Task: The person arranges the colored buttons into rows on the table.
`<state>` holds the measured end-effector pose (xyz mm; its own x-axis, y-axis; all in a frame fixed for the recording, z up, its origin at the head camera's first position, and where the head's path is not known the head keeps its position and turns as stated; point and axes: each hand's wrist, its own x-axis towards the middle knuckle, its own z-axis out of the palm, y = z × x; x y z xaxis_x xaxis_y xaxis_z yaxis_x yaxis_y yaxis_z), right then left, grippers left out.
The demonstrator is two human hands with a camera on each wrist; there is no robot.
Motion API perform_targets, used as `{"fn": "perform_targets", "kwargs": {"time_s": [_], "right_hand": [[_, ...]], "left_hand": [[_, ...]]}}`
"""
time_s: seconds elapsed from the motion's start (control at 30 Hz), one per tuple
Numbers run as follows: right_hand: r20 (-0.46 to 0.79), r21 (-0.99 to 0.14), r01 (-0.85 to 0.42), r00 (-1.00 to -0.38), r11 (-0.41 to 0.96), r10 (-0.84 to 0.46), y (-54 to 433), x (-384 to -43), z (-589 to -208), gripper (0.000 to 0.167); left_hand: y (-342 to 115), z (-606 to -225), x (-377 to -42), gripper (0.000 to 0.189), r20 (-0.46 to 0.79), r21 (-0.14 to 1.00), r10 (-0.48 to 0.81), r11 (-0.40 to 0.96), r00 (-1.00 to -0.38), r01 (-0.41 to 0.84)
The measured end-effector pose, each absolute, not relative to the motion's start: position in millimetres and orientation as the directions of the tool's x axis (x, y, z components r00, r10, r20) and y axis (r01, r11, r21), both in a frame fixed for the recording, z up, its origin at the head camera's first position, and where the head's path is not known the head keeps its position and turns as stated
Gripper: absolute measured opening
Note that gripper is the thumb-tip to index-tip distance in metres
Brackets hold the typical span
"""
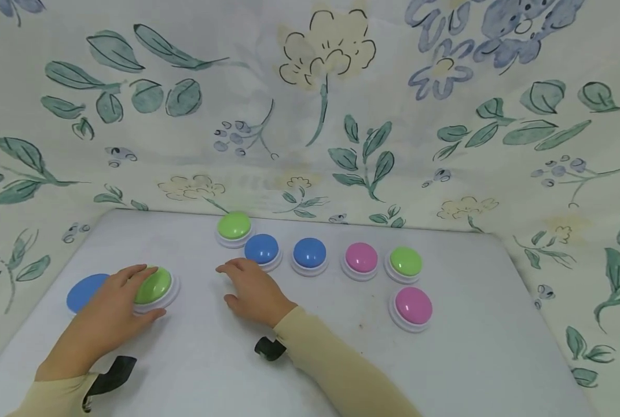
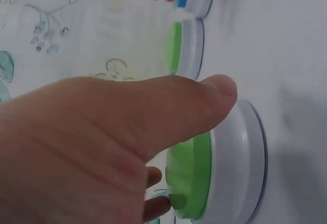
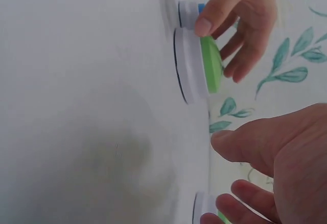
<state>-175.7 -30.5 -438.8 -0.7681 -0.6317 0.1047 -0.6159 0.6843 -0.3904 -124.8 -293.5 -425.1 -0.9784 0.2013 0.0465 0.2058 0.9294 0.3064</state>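
My left hand (image 1: 109,310) reaches over a green dome button (image 1: 156,286) on a round white base. Its fingers spread across the far side of the dome, and the thumb is at the near rim. In the left wrist view the thumb crosses in front of the same green button (image 2: 191,175), with two fingertips beside the dome. Just left of that hand lies a blue button (image 1: 83,292), partly covered by it. My right hand (image 1: 255,292) hovers above the table with loosely bent, parted fingers and holds nothing. Beyond its knuckles sits another blue button (image 1: 261,249).
Behind stands a green button (image 1: 234,226). Rightward run a blue button (image 1: 310,253), a pink button (image 1: 360,258) and a green button (image 1: 405,262), with a second pink button (image 1: 414,306) nearer. Floral cloth (image 1: 299,116) rises behind the white table (image 1: 476,347).
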Motion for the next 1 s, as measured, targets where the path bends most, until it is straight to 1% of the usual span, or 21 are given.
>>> {"fn": "perform_targets", "kwargs": {"time_s": [0.13,0.37,0.73,1.0], "right_hand": [[0.079,-0.397,-0.611,-0.766,0.685,-0.638,-48.8,-176.3,-441.0,0.053],[0.004,-0.435,-0.579,-0.767,0.69,-0.642,-74.7,-175.5,-444.2,0.057],[-0.017,-0.498,-0.553,-0.764,0.668,-0.645,-95.2,-174.3,-455.3,0.061],[-0.015,-0.542,-0.549,-0.75,0.636,-0.661,-102.0,-171.6,-458.0,0.059]], "left_hand": [[-300.1,-425.8,-125.6,0.086,0.028,0.313,0.202,0.929,-0.979,0.2],[-303.9,-426.8,-125.4,0.087,0.029,0.31,0.203,0.929,-0.979,0.202],[-302.1,-430.3,-125.1,0.085,0.022,0.319,0.178,0.931,-0.984,0.176],[-302.7,-431.1,-128.1,0.084,-0.027,0.315,0.159,0.938,-0.987,0.143]]}}
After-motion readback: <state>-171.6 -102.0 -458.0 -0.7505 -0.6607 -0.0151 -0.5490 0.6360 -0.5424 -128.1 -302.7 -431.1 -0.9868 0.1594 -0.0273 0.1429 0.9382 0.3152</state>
